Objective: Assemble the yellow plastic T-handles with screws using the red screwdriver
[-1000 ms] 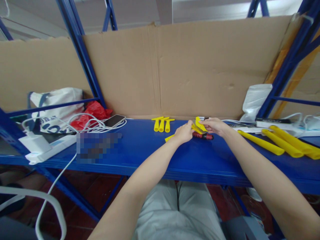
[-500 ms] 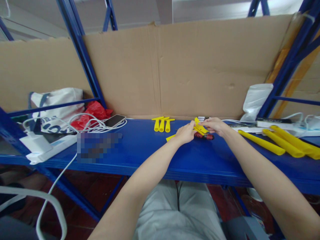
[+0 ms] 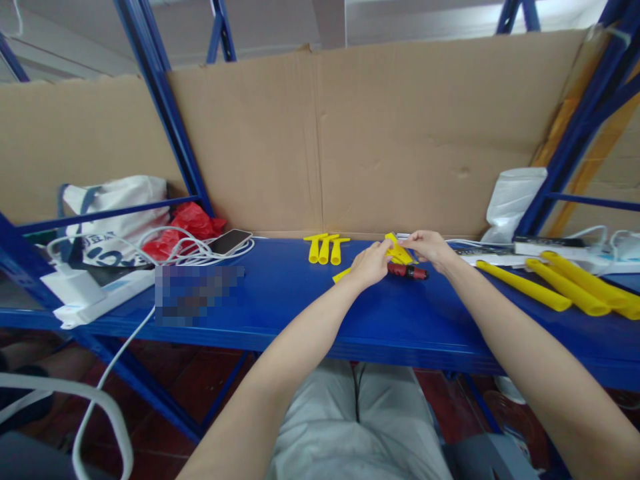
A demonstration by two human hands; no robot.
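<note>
Two hands [image 3: 371,265] [image 3: 434,249] at yellow piece [image 3: 400,253]; tote [image 3: 137,200] bears dark lettering [image 3: 101,253].

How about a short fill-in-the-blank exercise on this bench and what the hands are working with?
1. Between the left hand and right hand is a part coloured ____.
2. Left of the hands, near the cardboard, ____ T-shaped pieces form a row.
3. The shelf under the hands is painted ____.
4. The crumpled bag beside the white tote is ____.

Missing words: yellow; three; blue; red.
</note>
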